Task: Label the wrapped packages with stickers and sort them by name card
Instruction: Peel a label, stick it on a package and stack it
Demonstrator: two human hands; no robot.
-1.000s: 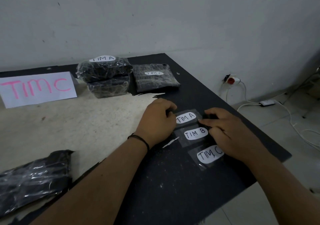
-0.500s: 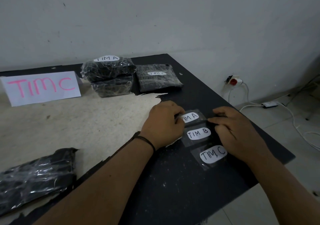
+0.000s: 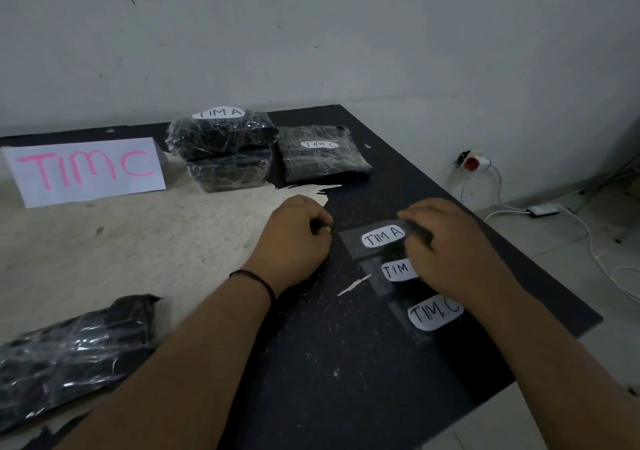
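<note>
Three stickers lie in a column on the black table top: TIM A sticker (image 3: 382, 236), TIM B sticker (image 3: 394, 270) and TIM C sticker (image 3: 431, 314). My right hand (image 3: 450, 252) pinches the right end of the TIM A sticker, whose edge curls up off the table. It also covers part of TIM B. My left hand (image 3: 294, 242) rests just left of that sticker with curled fingers and nothing visible in it. An unlabelled wrapped package (image 3: 69, 352) lies at the lower left. A two-package stack (image 3: 221, 145) labelled TIM A and a package labelled TIM C (image 3: 320, 153) sit at the back.
A white name card (image 3: 86, 169) with pink "TIM C" stands at the back left on the bare pale patch of table (image 3: 138, 242). The table's right edge runs diagonally; beyond it, a wall socket (image 3: 471, 162) and white cables lie on the floor.
My left hand slid left off the TIM A sticker. My right hand closed on the sticker's right end, which now lifts from the table. The view drew a little closer.
</note>
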